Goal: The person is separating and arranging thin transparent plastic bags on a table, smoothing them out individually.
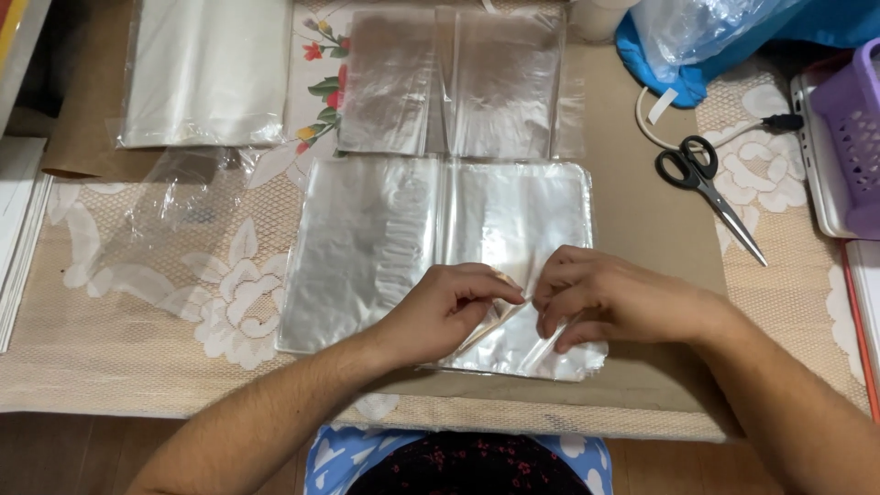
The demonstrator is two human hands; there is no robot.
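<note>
While pinching a thin strip (500, 323) between both hands, left fingers (484, 291) and right fingers (550, 307) closed on it, strip slanting across the clear bag (367, 247) directly beneath, equally near both.

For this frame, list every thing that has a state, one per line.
left hand: pinching the clear plastic bag
right hand: pinching the same bag
clear plastic bag: flat on the cardboard, near edge lifted
scissors: shut, lying flat
stack of bags: flat, untouched
purple basket: upright
</note>
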